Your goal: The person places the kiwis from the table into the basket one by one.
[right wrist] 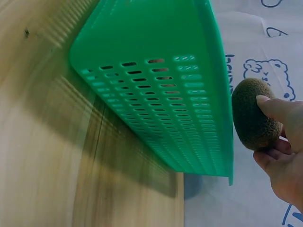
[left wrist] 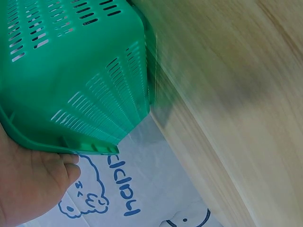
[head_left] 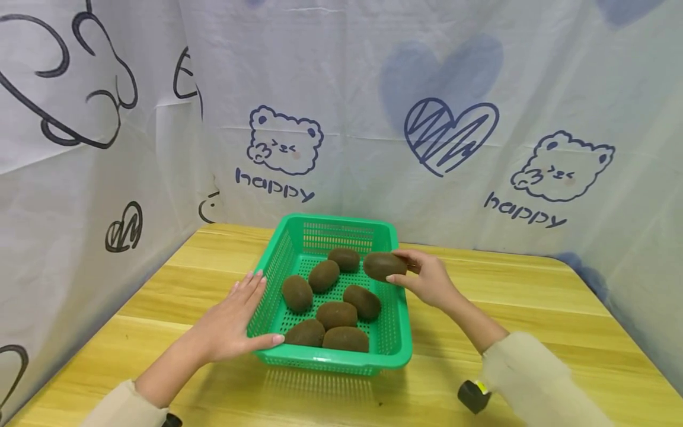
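A green plastic basket [head_left: 395, 358] with slotted walls holds several brown kiwifruit [head_left: 336, 315] on its floor. My left hand [head_left: 229, 325] rests against the basket's left rim, fingers stretched along it and the thumb on the front rim. In the left wrist view, that hand [left wrist: 35, 182] touches the rim from outside. With thumb and fingers my right hand [head_left: 428, 279] pinches one kiwifruit [head_left: 380, 267] near the right rim. The right wrist view shows this held kiwifruit [right wrist: 252, 116] just beyond the rim's edge, apart from the other fruit.
The basket stands on a wooden table [head_left: 213, 261] with a yellowish grain. White cloth [head_left: 363, 172] printed with bears and hearts hangs behind it and at both sides. A small black object [head_left: 473, 396] shows by the right sleeve [head_left: 533, 373].
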{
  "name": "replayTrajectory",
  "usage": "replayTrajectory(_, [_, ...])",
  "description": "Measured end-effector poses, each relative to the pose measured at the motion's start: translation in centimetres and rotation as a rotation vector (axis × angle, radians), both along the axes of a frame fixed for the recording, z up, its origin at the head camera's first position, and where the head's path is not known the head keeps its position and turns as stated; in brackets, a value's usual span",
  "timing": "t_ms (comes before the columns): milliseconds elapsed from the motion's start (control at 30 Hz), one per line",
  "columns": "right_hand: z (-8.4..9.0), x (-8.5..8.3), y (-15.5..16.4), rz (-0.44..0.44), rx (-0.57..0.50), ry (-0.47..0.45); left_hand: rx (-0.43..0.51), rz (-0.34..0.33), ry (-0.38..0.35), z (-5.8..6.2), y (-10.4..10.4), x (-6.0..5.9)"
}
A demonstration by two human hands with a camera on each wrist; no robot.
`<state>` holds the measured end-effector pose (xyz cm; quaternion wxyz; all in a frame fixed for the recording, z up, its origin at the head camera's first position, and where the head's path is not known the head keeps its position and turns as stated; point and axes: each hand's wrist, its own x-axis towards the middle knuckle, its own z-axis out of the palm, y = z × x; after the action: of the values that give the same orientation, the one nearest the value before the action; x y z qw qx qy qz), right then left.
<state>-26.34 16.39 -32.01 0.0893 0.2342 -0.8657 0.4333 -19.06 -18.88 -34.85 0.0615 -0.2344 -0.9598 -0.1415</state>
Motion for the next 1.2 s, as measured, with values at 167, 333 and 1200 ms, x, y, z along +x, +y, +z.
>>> replayTrajectory(167, [-0.3,-1.1,-1.0,0.017,0.099,0.062,-0.001,-0.001,0.002,0.0,-0.1,0.1])
replayTrajectory(333, [-0.6,-2.0,-1.9,0.002,0.21,0.1,0.003,0.003,-0.001,0.1,-0.2,0.2])
replayTrajectory(1200, [-1.8,-3.6,-5.3,-0.022,0.612,0.145,0.002,0.012,-0.009,0.0,0.2,0.3])
